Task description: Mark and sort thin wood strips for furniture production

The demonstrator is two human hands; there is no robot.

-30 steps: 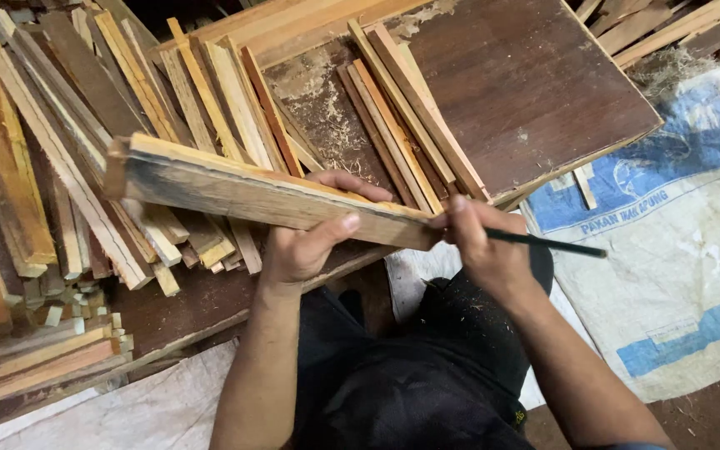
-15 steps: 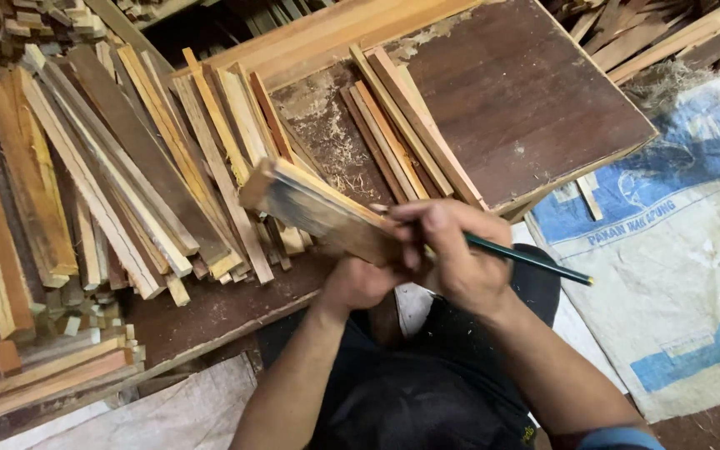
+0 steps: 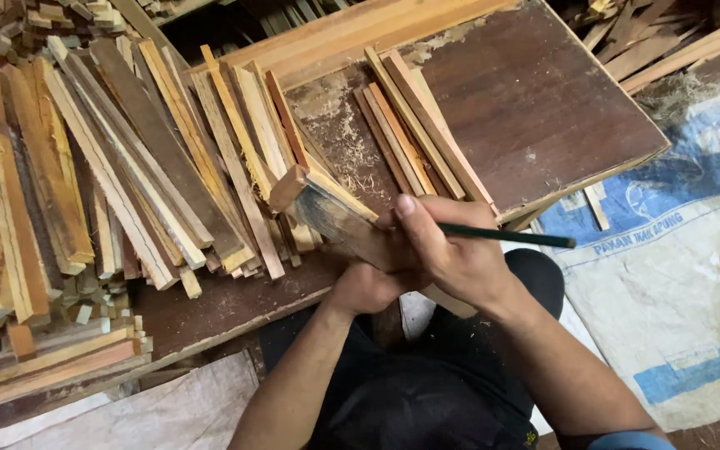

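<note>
Marking step: left hand (image 3: 364,287) clasps wooden slat (image 3: 335,218) from beneath; right hand (image 3: 452,254) pinches dark pencil (image 3: 506,237) onto it. Next stroke needs slat steady. Slat pile (image 3: 127,183) lies left.

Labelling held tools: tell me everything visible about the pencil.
The pencil is thin, straight and dark green, looking like painted wood. It lies near level, its free end pointing right past the board's edge. The right hand grips its other end, so the tip is hidden against the wooden strip that the left hand supports from below. Nothing else touches it.
</note>
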